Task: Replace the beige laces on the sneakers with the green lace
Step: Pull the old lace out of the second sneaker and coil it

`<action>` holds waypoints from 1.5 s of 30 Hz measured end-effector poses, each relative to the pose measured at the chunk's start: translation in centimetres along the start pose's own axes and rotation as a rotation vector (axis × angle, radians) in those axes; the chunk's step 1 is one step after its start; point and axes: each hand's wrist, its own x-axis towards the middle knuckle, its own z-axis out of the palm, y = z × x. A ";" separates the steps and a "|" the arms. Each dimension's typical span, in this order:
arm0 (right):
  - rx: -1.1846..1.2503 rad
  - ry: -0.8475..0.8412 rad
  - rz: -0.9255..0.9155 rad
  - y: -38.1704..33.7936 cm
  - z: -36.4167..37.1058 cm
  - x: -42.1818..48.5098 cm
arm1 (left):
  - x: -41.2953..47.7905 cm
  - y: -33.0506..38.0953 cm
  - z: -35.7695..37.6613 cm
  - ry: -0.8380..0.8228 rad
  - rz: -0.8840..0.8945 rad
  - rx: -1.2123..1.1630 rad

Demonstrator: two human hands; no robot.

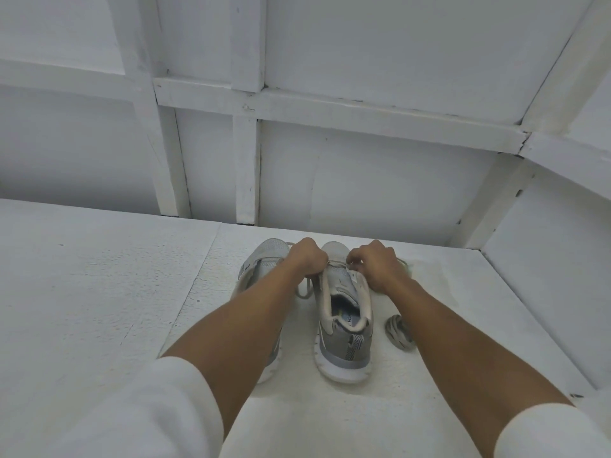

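**Both hands on the beige lace, nothing holding the shoe**

My hands are down at the lacing of the right-side sneaker [344, 312], which stands on the white table [99, 292] with its toe pointing away from me. My left hand [309, 256] is curled shut around the beige lace [305, 289], and a loop of it hangs beside the shoe's collar. My right hand [373, 262] pinches the same lace on the far side of the eyelets, thumb and fingertips drawn tight. The other sneaker [264, 262] sits just beside it on the left, half hidden under my left forearm.

A pale greenish strand [407, 266] lies on the table just beyond my right hand. I take it for the green lace, though the light washes the colour out. A coiled lace bundle [398, 332] rests near the shoe's heel; it looks greyish and I cannot tell which lace it is.

The trouble I foresee comes from the shoe being unpinned — both hands are on the lace, none on the upper. If I pull the two sides against each other, the lace will likely bind in the eyelets. The light shoe could then lift or tip into its neighbour. A hard yank on one side could whip the end out and drag the greenish strand away — or pull the tongue askew.
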 end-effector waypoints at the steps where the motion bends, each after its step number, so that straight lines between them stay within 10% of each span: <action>1: -0.031 0.019 -0.004 0.1 0.0 0.0 | 0.0 0.0 0.1 -0.006 0.009 0.015; 10: -0.154 0.294 0.237 4.0 -5.0 0.7 | 1.0 -0.3 0.5 -0.062 0.011 0.005; 21: -0.067 -0.111 0.045 0.1 -0.6 0.3 | 1.7 -0.7 0.9 -0.034 -0.014 -0.044; 29: -0.230 0.224 0.342 3.0 -5.6 0.8 | 2.2 -0.9 1.3 -0.040 -0.012 -0.057; 38: -0.070 -0.128 0.094 0.2 -0.2 0.4 | 2.2 -0.9 1.4 -0.020 -0.004 -0.037; 45: -0.191 0.302 0.299 3.0 -5.0 0.6 | 2.2 -1.0 1.4 -0.041 -0.037 -0.067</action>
